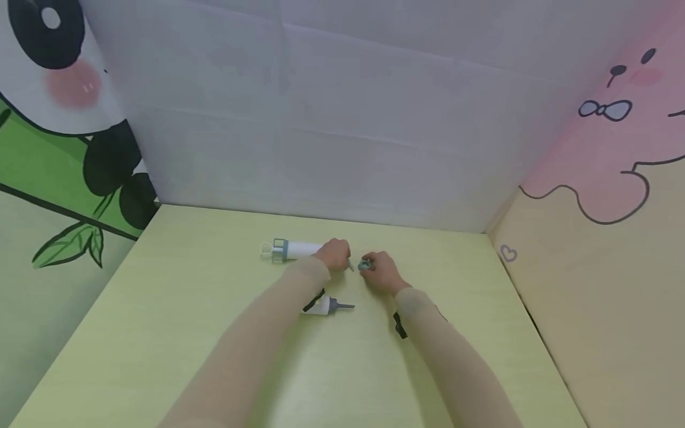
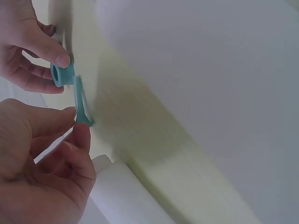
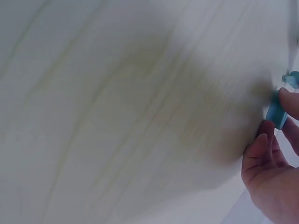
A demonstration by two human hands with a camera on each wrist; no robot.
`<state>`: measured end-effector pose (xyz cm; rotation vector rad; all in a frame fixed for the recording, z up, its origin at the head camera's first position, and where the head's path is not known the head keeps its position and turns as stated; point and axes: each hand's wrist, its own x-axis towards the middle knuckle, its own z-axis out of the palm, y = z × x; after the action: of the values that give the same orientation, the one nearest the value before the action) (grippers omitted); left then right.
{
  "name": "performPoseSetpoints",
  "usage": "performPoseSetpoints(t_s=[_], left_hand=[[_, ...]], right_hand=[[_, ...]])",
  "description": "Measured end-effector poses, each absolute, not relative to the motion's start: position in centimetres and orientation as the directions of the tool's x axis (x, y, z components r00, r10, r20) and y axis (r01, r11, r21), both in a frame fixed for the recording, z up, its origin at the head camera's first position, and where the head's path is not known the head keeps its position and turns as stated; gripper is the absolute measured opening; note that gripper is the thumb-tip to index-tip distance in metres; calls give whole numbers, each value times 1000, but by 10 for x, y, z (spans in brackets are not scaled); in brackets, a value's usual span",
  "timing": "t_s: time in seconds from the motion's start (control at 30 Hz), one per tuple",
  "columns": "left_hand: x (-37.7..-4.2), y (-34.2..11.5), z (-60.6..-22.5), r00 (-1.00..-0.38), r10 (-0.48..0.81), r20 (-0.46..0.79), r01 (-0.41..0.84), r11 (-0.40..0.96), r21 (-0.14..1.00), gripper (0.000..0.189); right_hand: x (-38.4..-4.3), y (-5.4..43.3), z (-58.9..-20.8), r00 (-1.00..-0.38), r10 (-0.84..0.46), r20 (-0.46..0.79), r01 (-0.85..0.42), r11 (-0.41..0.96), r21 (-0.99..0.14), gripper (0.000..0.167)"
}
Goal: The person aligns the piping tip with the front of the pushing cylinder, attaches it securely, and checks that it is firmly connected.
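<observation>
Two hands meet over the pale desk [image 1: 160, 333], each with a small teal part. The left hand [image 1: 336, 254] pinches a thin, narrow teal piece [image 2: 80, 107] between thumb and fingertip, its remaining fingers curled inward. The right hand [image 1: 383, 272] pinches a short teal ring [image 2: 66, 74], whose round opening shows in the left wrist view. The piece and the ring are just beside each other, and the head view shows a narrow gap between them.

Beside the left hand, a white tube [image 1: 305, 250] lies on its side, one end hidden by that hand. Its other end carries a teal frame [image 1: 278, 250], with a pale loop handle [image 1: 266, 249] beyond it, pointing left. Nearer the person lies a white bottle [image 1: 321, 306], partly covered by the left sleeve [image 1: 251, 339], its grey nozzle [image 1: 343, 307] pointing right. Both sleeves are beige, and a dark strap shows at each wrist. A pale wall [image 1: 342, 131] rises behind the desk, between cartoon-printed panels on the left and right.
</observation>
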<state>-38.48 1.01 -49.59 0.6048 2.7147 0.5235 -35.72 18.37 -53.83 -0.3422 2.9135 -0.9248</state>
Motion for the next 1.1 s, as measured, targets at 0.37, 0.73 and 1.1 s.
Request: performPoseSetpoints(t_s=[0.37,0.73,1.1], left_hand=[[-384,8,-503,-899,421,-119,333,835,439,20],[-384,14,-492,-931,365,-28,304,814,494,17],[-379,4,-483,-928,370,-39,290,787,545,20]], right_hand=[[-355,178,-537,-977,-213,-13,-168,802,-574,35],[-352,186,-536,-979,-203,-16,-160,815,-557,36],[-348,185,-535,-980,-193,-41,-135,808,-573,38]])
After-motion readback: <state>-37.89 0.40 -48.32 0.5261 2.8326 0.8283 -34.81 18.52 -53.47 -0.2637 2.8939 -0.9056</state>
